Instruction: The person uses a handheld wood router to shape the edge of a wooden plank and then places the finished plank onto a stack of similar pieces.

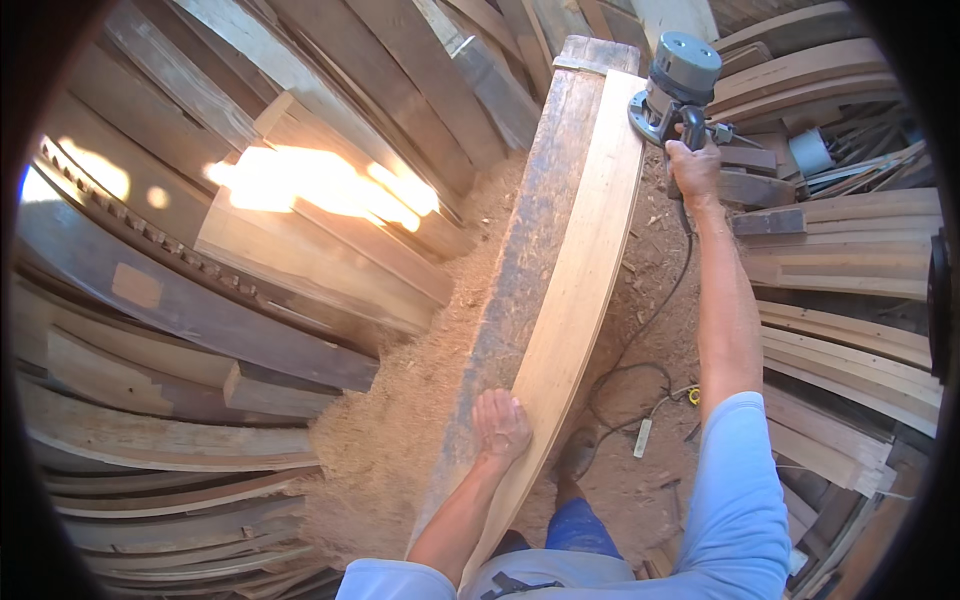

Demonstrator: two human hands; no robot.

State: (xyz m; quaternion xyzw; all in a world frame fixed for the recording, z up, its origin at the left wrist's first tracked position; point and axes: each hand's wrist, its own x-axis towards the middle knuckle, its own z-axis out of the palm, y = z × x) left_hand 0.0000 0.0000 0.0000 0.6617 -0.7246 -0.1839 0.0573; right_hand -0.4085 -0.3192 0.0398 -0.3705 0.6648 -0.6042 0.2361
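A long pale wooden board [577, 265] lies on a weathered plank bench [535, 215] running away from me. My right hand [694, 165] is wrapped round the black handle of a router [684, 70] with a grey motor housing. The router's round base sits at the far right end of the board, over its edge. Nearer my body, my left hand [501, 428] bears on the board's left edge with its fingers curled together, partly over the bench. What lies under those fingers is hidden.
A black power cord [665, 305] trails from the router to the floor, near a pale power strip [642, 438]. Curved timber pieces [170, 425] are stacked at left, with more timber [850, 250] at right. Sawdust [385, 440] covers the ground. A white cylinder [811, 152] lies among offcuts.
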